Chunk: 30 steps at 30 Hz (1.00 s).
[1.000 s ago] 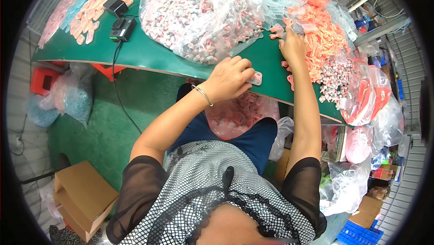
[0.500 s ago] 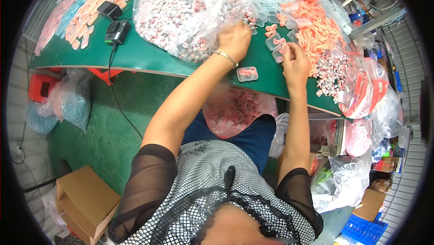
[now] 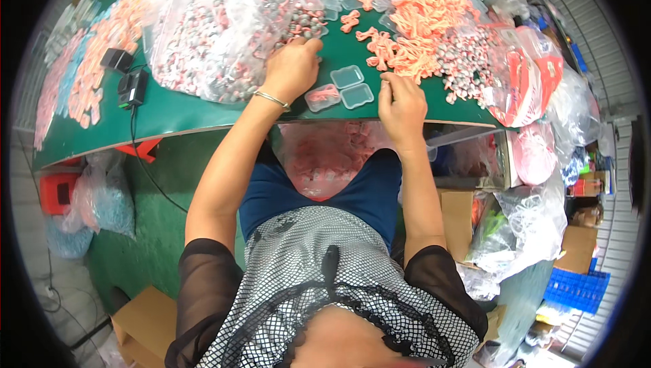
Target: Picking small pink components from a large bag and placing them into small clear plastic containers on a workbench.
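Note:
My left hand point(image 3: 293, 71), with a bangle at the wrist, is at the right side of a large clear bag point(image 3: 203, 49) of small red, white and grey pieces. Its fingers are curled, and what they hold is hidden. My right hand point(image 3: 405, 107) is by the table edge, its fingers bent toward the thumb just below a heap of orange cords point(image 3: 420, 12). I cannot make out anything in it. Between my hands lies an opened, hinged clear plastic case point(image 3: 357, 96) with nothing inside. Beside it, a similar case point(image 3: 322, 97) contains an orange cord.
More of the small pieces point(image 3: 468, 59) lie right of the cords, beside a red-and-white plastic bag point(image 3: 525, 86). Black adapters point(image 3: 133, 88) with a cable and rows of orange cases point(image 3: 102, 63) are at the left. A cardboard box point(image 3: 146, 320) stands on the floor.
The opened case has come nearer, out from beside the cord bundles. My right hand has drawn back from it toward the table edge. My view has shifted, and the scene appears further left.

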Tool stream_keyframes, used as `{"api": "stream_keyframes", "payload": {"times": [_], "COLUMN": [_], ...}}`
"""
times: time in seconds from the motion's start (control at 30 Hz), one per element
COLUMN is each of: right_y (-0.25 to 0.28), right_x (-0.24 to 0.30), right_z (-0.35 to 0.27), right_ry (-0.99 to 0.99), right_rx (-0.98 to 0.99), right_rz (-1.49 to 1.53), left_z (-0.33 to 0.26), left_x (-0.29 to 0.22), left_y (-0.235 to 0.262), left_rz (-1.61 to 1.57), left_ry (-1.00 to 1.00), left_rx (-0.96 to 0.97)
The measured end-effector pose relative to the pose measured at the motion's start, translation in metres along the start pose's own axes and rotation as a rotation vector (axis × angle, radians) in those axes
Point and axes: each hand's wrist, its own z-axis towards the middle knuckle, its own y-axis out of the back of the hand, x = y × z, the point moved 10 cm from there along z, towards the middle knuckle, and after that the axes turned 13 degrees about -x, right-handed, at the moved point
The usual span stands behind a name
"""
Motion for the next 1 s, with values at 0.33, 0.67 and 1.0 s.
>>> {"api": "stream_keyframes", "payload": {"times": [0.33, 0.67, 1.0], "right_y": [0.071, 0.072, 0.059], "right_x": [-0.139, -0.154, -0.11], "right_z": [-0.018, -0.026, -0.017], "right_ry": [-0.244, -0.311, -0.38], "right_rx": [0.064, 0.034, 0.038], "right_rz": [-0.445, -0.276, -0.044], "left_z": [-0.014, -0.014, -0.023], "left_x": [0.013, 0.009, -0.017], "left_y": [-0.009, -0.015, 0.004], "left_rz": [0.023, -0.239, -0.525], "left_ry": [0.047, 0.158, 0.241], "left_rx": [0.114, -0.033, 0.042]}}
